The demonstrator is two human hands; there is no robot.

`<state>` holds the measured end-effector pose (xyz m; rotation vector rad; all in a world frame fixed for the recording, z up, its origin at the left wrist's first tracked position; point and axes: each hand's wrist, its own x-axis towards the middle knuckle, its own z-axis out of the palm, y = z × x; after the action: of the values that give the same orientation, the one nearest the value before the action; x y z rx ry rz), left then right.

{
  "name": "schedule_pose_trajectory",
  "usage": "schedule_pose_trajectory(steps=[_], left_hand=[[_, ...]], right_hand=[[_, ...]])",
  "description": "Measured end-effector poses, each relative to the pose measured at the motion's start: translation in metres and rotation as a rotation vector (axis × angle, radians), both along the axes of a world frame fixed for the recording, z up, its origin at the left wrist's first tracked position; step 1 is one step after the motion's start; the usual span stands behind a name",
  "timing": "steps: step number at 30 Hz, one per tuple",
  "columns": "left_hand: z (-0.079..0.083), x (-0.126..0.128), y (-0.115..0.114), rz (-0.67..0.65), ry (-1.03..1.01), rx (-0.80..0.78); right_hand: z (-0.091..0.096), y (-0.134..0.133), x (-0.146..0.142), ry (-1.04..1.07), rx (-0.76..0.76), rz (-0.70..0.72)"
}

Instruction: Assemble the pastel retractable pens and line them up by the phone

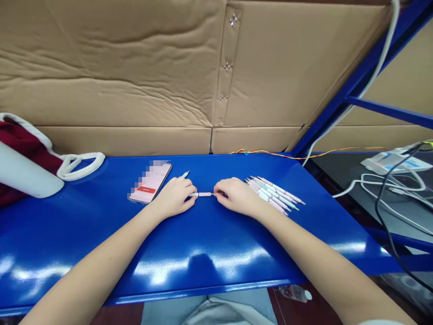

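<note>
A slim pale pink and white pen [204, 194] lies level between my two hands, just over the blue table [189, 239]. My left hand [176, 195] is closed around one end of it. At its dark tip, the thumb and fingers of my right hand [233, 195] are pinched together; what they grip there is too small to make out clearly. Just beyond my left knuckles the end of another pen, light teal with a dark tip [186, 174], shows; the hand hides the rest. Beside my right hand is a pile of several pastel pens [279, 194], partly covered by my wrist.
A phone [149, 187] with a lit screen lies left of my left hand. Farther left are a white cylinder [30, 174] and a dark red bag with white handles [81, 166]. Cardboard [135, 90] walls the back. A blue frame [324, 117] and cables [395, 203] stand right.
</note>
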<state>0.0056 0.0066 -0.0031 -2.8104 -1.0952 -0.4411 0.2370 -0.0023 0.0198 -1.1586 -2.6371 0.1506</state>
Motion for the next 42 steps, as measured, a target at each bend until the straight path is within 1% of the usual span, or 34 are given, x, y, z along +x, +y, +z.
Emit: schedule_pose_trajectory(steps=[2, 3, 6, 8, 17, 22, 29, 33, 37, 40, 42], left_hand=[[0.0, 0.0, 0.0, -0.006, -0.004, -0.003], [0.001, 0.001, 0.0, -0.008, -0.003, -0.005], [0.002, 0.002, -0.001, -0.009, -0.001, -0.013], [0.002, 0.002, -0.001, -0.001, 0.001, -0.016], [0.002, 0.002, -0.001, 0.004, 0.011, -0.031], [0.0, 0.003, -0.002, 0.003, 0.009, -0.029], [-0.002, 0.002, -0.001, -0.001, -0.002, -0.029], [-0.002, 0.004, -0.002, -0.014, 0.0, -0.018], [-0.002, 0.005, -0.003, -0.023, 0.003, 0.002], [-0.003, 0.004, -0.003, 0.003, -0.015, -0.003], [-0.004, 0.002, -0.002, 0.038, -0.038, -0.006]], right_hand=[[0.004, 0.005, 0.01, -0.011, -0.022, -0.07], [0.004, 0.007, 0.013, -0.038, -0.016, -0.079], [0.0, 0.008, 0.016, -0.119, 0.014, -0.045], [-0.004, 0.007, 0.014, -0.135, 0.029, -0.03], [-0.009, 0.005, 0.01, -0.076, 0.023, -0.038], [-0.013, 0.006, 0.008, -0.014, 0.014, -0.03], [-0.015, 0.009, 0.011, 0.126, -0.033, -0.051], [-0.017, 0.009, 0.009, 0.207, -0.031, -0.046], [-0.016, 0.009, 0.007, 0.322, -0.083, -0.056], [-0.011, 0.008, 0.01, 0.39, -0.103, -0.128], [-0.007, 0.006, 0.012, 0.381, -0.124, -0.16]])
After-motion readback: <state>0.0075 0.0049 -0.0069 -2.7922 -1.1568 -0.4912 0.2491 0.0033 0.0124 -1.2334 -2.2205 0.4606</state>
